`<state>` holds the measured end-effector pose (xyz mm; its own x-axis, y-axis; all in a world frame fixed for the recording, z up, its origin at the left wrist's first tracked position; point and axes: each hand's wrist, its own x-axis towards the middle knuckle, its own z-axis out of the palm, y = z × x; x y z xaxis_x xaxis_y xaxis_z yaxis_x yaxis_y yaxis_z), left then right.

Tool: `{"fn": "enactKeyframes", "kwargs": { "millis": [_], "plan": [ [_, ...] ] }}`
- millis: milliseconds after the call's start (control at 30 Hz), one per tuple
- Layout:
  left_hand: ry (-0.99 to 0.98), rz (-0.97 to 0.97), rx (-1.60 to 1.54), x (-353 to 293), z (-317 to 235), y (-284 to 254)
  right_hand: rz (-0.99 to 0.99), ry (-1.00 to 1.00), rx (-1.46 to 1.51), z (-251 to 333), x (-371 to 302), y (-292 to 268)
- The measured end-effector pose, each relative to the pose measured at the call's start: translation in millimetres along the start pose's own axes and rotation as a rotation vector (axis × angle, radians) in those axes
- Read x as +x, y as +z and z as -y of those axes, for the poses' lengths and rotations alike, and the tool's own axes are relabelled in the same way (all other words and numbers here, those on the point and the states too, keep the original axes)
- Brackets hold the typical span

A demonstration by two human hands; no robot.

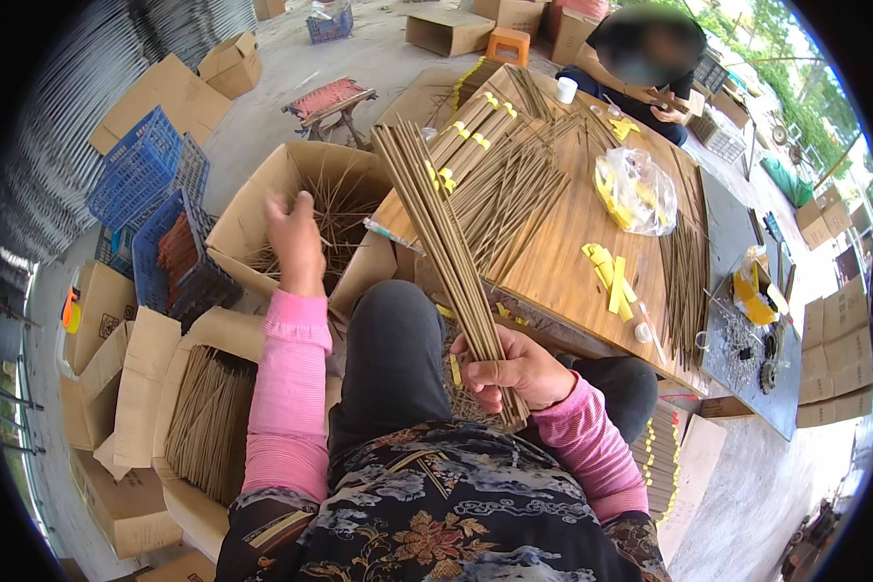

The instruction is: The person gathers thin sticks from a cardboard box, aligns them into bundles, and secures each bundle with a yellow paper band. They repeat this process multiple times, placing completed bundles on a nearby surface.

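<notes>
My right hand (pixel 519 369) is closed around the lower end of a bundle of long thin brown sticks (pixel 446 233), which look like incense sticks. The bundle slants up and left over the table's near edge. Above an open cardboard box (pixel 244 225) at the left, my left hand (pixel 296 238) has its thumb apart from the fingers, and no stick shows in it. Loose sticks (pixel 330 209) poke up in disorder inside that box. More sticks (pixel 514 209) lie spread on the wooden table (pixel 563 247), beside bundles bound with yellow bands (pixel 475 131).
Yellow strips (pixel 611 276) and a clear plastic bag (pixel 637 191) lie on the table. Another box of sticks (pixel 209 417) stands at my lower left, near blue crates (pixel 170 254). A grey board (pixel 737 291) adjoins the table's right side. Across it sits another person (pixel 640 58).
</notes>
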<state>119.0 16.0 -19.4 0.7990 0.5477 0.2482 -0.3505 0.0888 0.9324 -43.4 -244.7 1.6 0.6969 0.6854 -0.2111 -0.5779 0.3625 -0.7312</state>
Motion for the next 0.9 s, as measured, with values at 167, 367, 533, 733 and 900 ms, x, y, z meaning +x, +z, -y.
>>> {"fn": "enactKeyframes", "kwargs": {
  "millis": [167,367,533,733,900],
  "plan": [
    [-0.177,0.341,-0.062,-21,-28,26,-0.203,-0.256,-0.357,1,2,-6],
    [-0.294,0.868,-0.408,-101,-52,96,-0.585,-0.596,-1.099,-5,6,-38],
    [-0.288,0.769,-0.472,-112,-77,151,-0.746,-0.780,-1.321,3,-1,-72],
    [-0.138,1.007,-0.483,-136,-88,214,-0.905,-0.814,-1.083,41,-8,-118],
    [-0.137,1.115,-0.435,-143,-49,242,-0.965,-0.780,-1.025,49,-9,-158]
  ]
}}
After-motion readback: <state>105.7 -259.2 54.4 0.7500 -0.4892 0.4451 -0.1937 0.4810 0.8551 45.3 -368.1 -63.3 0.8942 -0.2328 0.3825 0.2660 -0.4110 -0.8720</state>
